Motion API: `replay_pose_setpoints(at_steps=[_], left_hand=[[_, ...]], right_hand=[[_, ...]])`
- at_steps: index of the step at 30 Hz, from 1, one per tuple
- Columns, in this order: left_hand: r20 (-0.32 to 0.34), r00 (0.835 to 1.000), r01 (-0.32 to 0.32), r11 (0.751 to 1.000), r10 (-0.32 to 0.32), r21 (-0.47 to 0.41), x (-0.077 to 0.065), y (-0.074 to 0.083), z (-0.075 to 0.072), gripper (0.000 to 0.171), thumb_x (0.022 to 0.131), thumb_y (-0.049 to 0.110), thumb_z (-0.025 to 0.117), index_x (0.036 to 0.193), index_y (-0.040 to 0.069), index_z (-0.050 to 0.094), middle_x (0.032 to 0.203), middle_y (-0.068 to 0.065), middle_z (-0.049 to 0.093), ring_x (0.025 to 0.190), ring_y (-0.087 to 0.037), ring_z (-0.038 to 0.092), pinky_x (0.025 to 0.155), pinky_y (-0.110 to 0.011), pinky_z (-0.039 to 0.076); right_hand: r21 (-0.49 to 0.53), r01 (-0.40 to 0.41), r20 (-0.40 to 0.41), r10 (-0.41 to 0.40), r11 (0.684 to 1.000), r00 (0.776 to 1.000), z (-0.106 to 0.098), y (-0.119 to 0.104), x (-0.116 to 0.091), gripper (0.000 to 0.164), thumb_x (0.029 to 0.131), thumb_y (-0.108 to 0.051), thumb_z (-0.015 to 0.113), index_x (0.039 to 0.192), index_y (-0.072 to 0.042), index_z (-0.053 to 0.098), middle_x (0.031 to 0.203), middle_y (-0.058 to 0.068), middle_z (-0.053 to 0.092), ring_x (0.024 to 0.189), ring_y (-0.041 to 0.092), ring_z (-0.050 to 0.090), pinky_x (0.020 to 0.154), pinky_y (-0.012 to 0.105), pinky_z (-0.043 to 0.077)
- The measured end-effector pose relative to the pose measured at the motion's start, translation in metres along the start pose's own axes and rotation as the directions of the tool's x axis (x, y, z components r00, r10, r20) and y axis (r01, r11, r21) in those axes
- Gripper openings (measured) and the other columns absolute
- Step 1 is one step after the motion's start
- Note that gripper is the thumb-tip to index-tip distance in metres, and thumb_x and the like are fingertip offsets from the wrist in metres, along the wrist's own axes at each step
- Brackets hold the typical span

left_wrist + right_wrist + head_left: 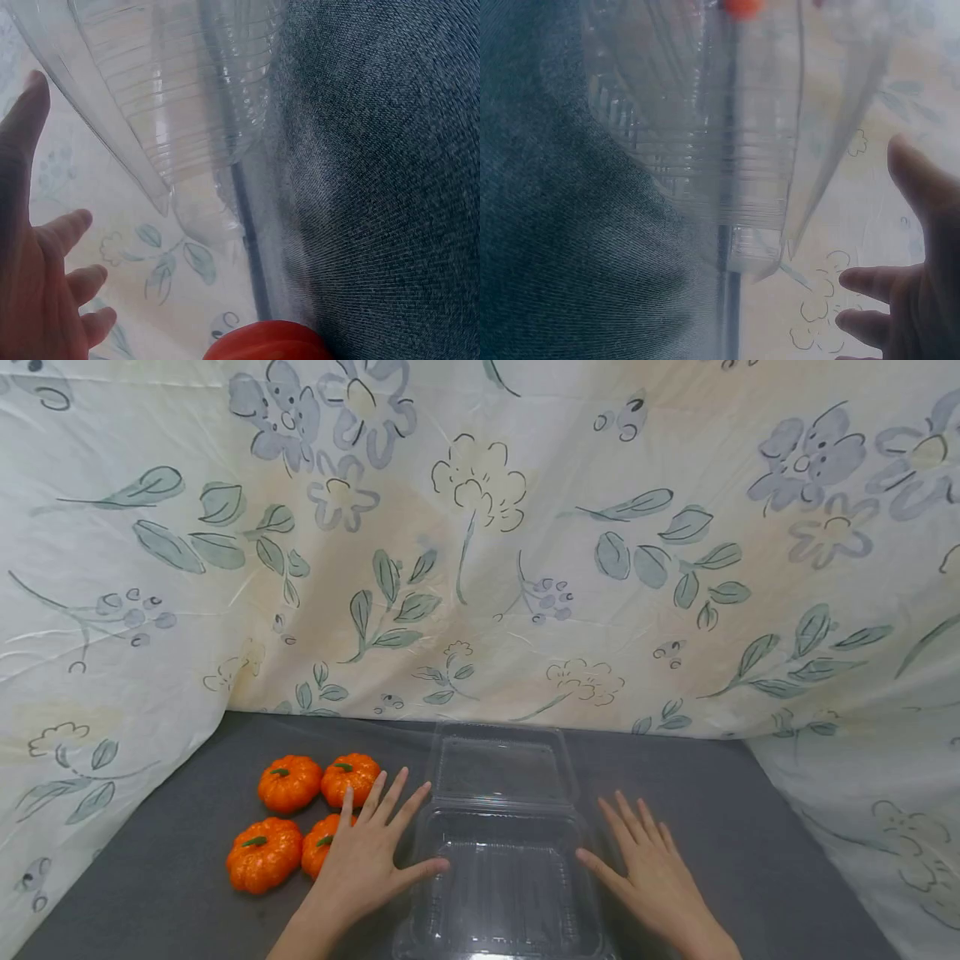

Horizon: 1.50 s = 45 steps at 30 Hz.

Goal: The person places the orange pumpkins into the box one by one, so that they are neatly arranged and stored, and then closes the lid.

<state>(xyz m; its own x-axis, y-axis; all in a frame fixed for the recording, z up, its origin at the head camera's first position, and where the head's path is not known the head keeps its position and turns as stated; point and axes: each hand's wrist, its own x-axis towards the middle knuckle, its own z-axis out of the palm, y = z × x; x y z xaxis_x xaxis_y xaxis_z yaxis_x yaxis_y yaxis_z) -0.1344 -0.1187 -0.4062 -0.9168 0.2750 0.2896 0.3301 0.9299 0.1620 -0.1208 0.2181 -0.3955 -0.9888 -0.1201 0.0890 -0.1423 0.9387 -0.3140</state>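
Observation:
A clear plastic clamshell container [504, 893] lies with its lid [501, 764] folded back on the dark grey cloth. My left hand [367, 856], fingers spread and empty, hovers at the container's left side, its thumb overlapping the rim in the head view. On the other side my right hand [651, 872] is likewise spread and holds nothing, thumb close to the right rim. Several small orange pumpkins with green stems lie left of the container: a front one [264, 855], a back one [290, 783], and two [351, 777] partly hidden behind my left hand. Both wrist views show the container's ribbed wall [187, 82].
A grey cloth [690, 793] covers the table. Behind and along both sides hangs a pale curtain [480, 568] printed with flowers and leaves. The container's lid reaches back near the curtain's lower edge.

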Motion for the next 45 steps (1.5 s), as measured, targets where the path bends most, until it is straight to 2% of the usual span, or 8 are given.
replay_pose_setpoints(at_steps=[6,13,16,20,25,28,35,45], left_hand=[[0.004,1.000,0.000,1.000,0.000,0.004,0.000,0.000,-0.001,0.091,0.070,0.082,0.043,0.145,0.032,0.028,0.153,-0.003,0.020,0.140,-0.030,0.015,0.106,-0.062,0.009],[0.023,1.000,0.007,1.000,-0.007,-0.001,-0.001,-0.001,-0.004,0.091,0.070,0.082,0.042,0.145,0.032,0.028,0.153,-0.003,0.019,0.140,-0.029,0.015,0.106,-0.061,0.010],[0.024,1.000,0.012,1.000,-0.012,-0.020,-0.002,-0.002,-0.005,0.089,0.071,0.079,0.047,0.144,0.031,0.030,0.152,-0.005,0.022,0.139,-0.030,0.020,0.106,-0.061,0.012],[-0.005,1.000,0.000,0.998,0.000,-0.055,-0.003,-0.004,-0.007,0.082,0.076,0.073,0.049,0.144,0.029,0.032,0.150,-0.008,0.027,0.135,-0.031,0.029,0.105,-0.059,0.018],[-0.051,0.999,0.000,0.994,-0.006,-0.106,-0.003,-0.011,-0.011,0.071,0.082,0.065,0.050,0.141,0.027,0.039,0.147,-0.008,0.033,0.130,-0.031,0.036,0.104,-0.057,0.022],[-0.062,0.998,0.008,0.993,-0.015,-0.115,-0.006,-0.016,-0.014,0.068,0.084,0.062,0.051,0.140,0.024,0.042,0.144,-0.008,0.039,0.127,-0.032,0.040,0.102,-0.057,0.024],[-0.121,0.992,0.035,0.997,-0.043,-0.069,-0.012,-0.030,-0.022,0.066,0.081,0.056,0.060,0.135,0.020,0.048,0.130,-0.009,0.053,0.119,-0.030,0.047,0.101,-0.054,0.027],[-0.153,0.988,0.011,0.997,-0.023,-0.077,-0.013,-0.035,-0.027,0.053,0.079,0.049,0.066,0.123,0.018,0.060,0.124,-0.008,0.057,0.115,-0.028,0.050,0.097,-0.053,0.032]], right_hand=[[0.044,-0.006,0.054,0.004,0.999,0.999,-0.001,0.000,0.002,0.080,0.086,-0.062,0.047,0.144,-0.009,0.032,0.150,0.022,0.019,0.135,0.049,0.011,0.100,0.068,0.011],[0.238,-0.105,0.261,0.041,0.966,0.965,-0.005,0.001,0.007,0.081,0.088,-0.060,0.044,0.147,-0.009,0.022,0.151,0.025,0.006,0.134,0.050,0.007,0.094,0.073,0.016],[0.290,-0.126,0.261,0.048,0.949,0.964,-0.004,0.000,0.010,0.081,0.089,-0.056,0.047,0.145,-0.002,0.023,0.147,0.029,0.018,0.131,0.049,0.023,0.097,0.066,0.024],[0.336,-0.212,0.254,0.128,0.918,0.959,-0.004,-0.002,0.013,0.085,0.088,-0.054,0.050,0.140,0.009,0.027,0.136,0.032,0.037,0.121,0.046,0.042,0.095,0.056,0.036],[0.391,-0.263,0.249,0.174,0.882,0.953,-0.002,-0.003,0.014,0.081,0.088,-0.049,0.054,0.134,0.015,0.034,0.131,0.033,0.043,0.115,0.044,0.049,0.092,0.051,0.042],[0.468,-0.254,0.241,0.154,0.847,0.958,0.002,-0.002,0.013,0.072,0.088,-0.036,0.060,0.130,0.017,0.036,0.129,0.034,0.044,0.113,0.044,0.050,0.088,0.046,0.046],[0.669,-0.289,0.283,0.125,0.684,0.951,0.013,0.002,0.010,0.064,0.086,-0.014,0.063,0.133,0.016,0.032,0.130,0.039,0.039,0.109,0.044,0.053,0.075,0.040,0.053],[0.720,-0.232,0.326,-0.022,0.654,0.945,0.012,0.017,0.016,0.058,0.088,-0.010,0.057,0.127,0.024,0.029,0.122,0.040,0.043,0.104,0.042,0.056,0.077,0.039,0.053]])
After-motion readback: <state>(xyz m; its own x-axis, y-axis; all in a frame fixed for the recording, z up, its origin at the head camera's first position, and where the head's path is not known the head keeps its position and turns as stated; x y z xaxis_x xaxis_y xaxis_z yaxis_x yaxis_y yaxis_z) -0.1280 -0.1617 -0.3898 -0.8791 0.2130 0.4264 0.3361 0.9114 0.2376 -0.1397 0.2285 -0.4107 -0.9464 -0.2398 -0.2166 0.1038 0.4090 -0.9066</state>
